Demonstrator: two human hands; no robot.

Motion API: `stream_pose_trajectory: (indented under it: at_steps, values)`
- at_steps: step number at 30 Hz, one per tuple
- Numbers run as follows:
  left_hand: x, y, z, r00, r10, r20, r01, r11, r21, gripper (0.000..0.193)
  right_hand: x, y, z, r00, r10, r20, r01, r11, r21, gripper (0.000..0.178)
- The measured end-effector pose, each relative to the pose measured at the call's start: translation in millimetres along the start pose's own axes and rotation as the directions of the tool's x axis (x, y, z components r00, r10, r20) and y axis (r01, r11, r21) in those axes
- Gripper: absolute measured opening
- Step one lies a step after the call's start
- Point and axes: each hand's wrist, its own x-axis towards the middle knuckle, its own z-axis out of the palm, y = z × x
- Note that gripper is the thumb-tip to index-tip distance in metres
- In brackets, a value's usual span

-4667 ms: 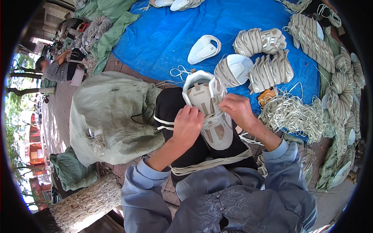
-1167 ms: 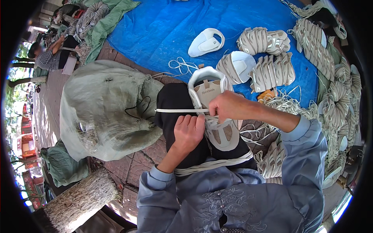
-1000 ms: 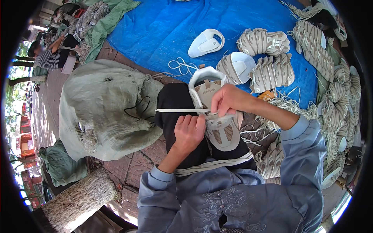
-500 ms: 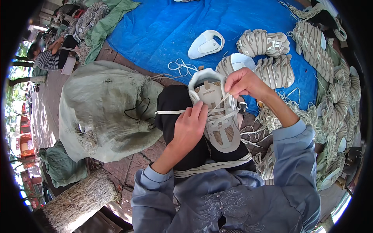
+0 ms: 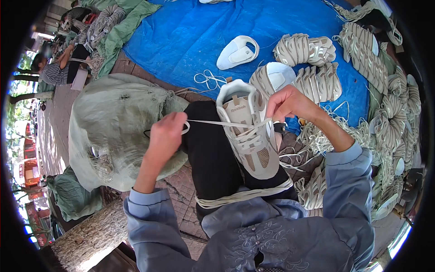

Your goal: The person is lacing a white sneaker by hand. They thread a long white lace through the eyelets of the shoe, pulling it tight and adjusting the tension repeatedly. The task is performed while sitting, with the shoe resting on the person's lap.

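Lace (image 5: 208, 122) is finger-pinched by left hand (image 5: 166, 136) and right hand (image 5: 290, 105) across shoe (image 5: 254, 153): likely tightening, next needing even pull.

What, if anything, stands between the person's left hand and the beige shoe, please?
Nothing visible blocks the way: only the pale lace stretches from the left hand to the beige shoe, crossing over the black-trousered leg.

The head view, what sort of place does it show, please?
Probably an outdoor roadside or courtyard work spot. The ground has reddish paving, trees stand in sunlight at the far left, and a blue tarp spread there carries bundled shoe uppers.
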Motion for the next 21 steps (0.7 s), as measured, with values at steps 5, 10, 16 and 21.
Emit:
stream_pose_trajectory:
  at_steps: [5, 10, 16, 21]
  values:
    - [-24, -9, 9, 0.991, 0.123, 0.051, -0.13, 0.975, 0.179, 0.018, -4, 19, -7, 0.997, 0.011, -0.079, -0.029, 0.975, -0.222, 0.013]
    - [-18, -4, 4, 0.991, 0.072, -0.112, -0.01, 0.879, 0.477, 0.021, -14, 26, -6, 0.834, -0.521, 0.182, 0.367, 0.279, -0.887, 0.002]
    - [-13, 27, 0, 0.692, -0.7, 0.174, 0.641, 0.486, -0.594, 0.019, -26, 17, -14, 0.742, -0.64, 0.2, 0.064, -0.23, -0.971, 0.007]
    - [-11, 22, 19, 0.795, -0.569, 0.212, -0.108, -0.476, -0.873, 0.024, -27, 23, -20, 0.633, -0.773, 0.037, -0.138, -0.16, -0.977, 0.007]
